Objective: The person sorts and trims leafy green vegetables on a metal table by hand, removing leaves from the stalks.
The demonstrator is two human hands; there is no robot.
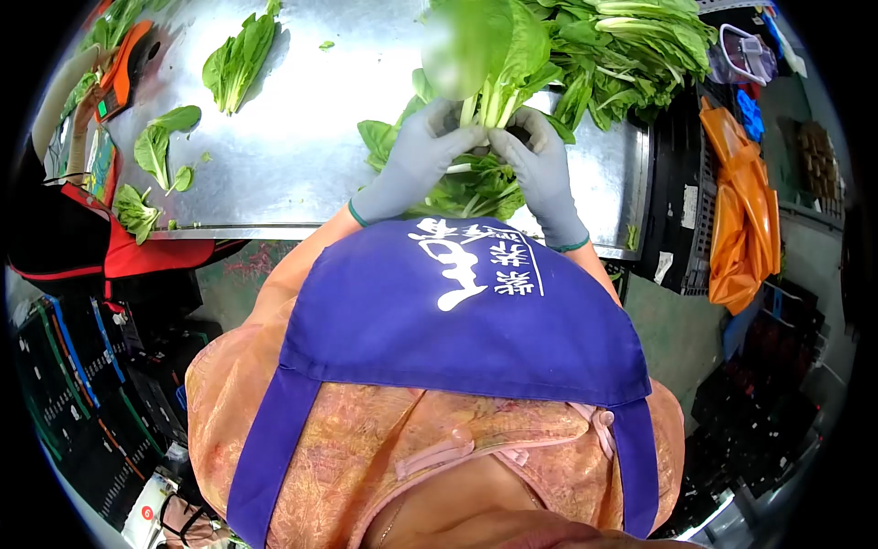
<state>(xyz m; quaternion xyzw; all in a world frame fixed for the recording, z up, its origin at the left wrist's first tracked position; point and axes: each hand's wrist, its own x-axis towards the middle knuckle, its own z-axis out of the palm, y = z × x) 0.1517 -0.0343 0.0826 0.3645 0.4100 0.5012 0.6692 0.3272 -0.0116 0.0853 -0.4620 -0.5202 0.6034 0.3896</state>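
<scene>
My left hand (419, 163), in a grey glove with a green cuff, has its fingers closed on the pale stem ends of a bok choy (512, 64). My right hand (541, 169), gloved the same way, pinches the same stems from the other side. The thumbs nearly meet at the base, and the leaves point away from me; a blurred patch covers part of them. Below and between my hands, loose greens (471, 194) lie on the metal table (302, 137). A large pile of bok choy (631, 50) rises just beyond my right hand.
At the table's left lie a separate bok choy (242, 62) and loose leaves (154, 154). Another person's arm (80, 137) reaches in at far left. Right of the table are a black crate (672, 197), an orange plastic bag (743, 210) and a clear jug (743, 57).
</scene>
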